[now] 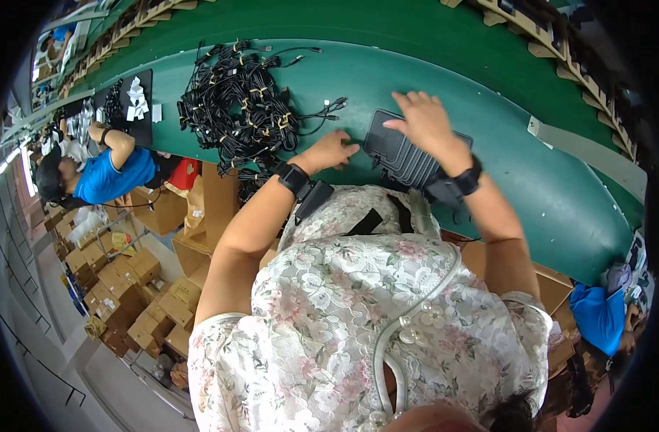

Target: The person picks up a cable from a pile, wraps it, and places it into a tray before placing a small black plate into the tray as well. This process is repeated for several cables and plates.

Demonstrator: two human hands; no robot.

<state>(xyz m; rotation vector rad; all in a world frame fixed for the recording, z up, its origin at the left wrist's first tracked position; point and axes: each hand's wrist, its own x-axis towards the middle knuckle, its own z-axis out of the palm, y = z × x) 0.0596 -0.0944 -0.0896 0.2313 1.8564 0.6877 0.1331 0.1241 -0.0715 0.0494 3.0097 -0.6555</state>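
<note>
A black case or tray (pixel 387 138) with ribbed sections lies on the green table in front of me. My right hand (pixel 424 124) is over its far part, thumb and fingers spread, holding nothing that I can see. Whether it touches the case is unclear. To the left of the case is my left hand (pixel 331 153), fingers loosely bent and apart, with nothing visible in it. A large heap of black cables (pixel 236 108), many tied in bundles with tan bands, sits left of that hand. A few cable ends (pixel 334 106) stick out toward the case.
The green table (pixel 516 165) curves across the view, with a grey metal bar (pixel 588 155) at its right. A co-worker in blue (pixel 124 176) is at the left beside a black mat (pixel 143 119); another blue-clad person (pixel 599 317) is at the right. Cardboard boxes (pixel 128 281) fill the floor at left.
</note>
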